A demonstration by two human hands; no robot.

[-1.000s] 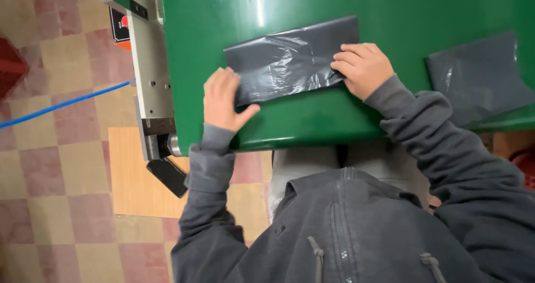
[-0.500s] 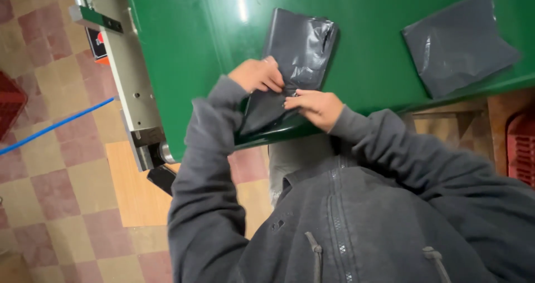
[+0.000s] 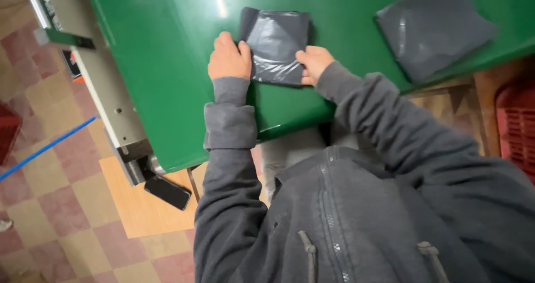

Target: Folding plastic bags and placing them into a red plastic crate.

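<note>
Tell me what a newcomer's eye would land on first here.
First, the bright green table filling the upper half of the view. At its near edge lies a folded dark grey plastic bag, with the left hand pressed on its left side and the right hand on its lower right corner. A second grey bag lies flat at the upper right, apart from the hands.
</note>
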